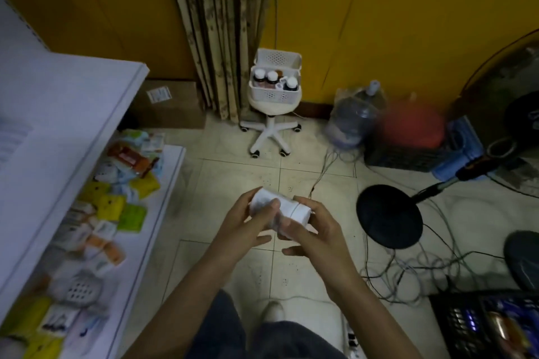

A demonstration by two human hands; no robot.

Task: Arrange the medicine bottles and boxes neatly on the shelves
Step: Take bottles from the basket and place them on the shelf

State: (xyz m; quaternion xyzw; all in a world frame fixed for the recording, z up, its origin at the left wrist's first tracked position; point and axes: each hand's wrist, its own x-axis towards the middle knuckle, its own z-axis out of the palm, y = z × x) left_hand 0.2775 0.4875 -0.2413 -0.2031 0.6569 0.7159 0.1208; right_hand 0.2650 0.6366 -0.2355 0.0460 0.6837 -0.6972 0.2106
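A white medicine bottle (284, 208) lies sideways in both my hands over the tiled floor. My left hand (248, 224) grips its left end with the thumb across the label. My right hand (309, 230) curls round its capped right end. A white shelf (163, 183) at the left carries several loose medicine boxes and packets (116, 204) in yellow, green, orange and white. A white basket (274, 87) with three dark bottles (272, 77) sits on a wheeled stool by the curtain.
A cardboard box (172, 105) sits on the floor by the yellow wall. A fan stand's black base (389, 217), tangled cables (423, 271), a water jug (350, 116) and dark crates (478, 326) crowd the right side. A small white perforated basket (83, 290) lies on the shelf.
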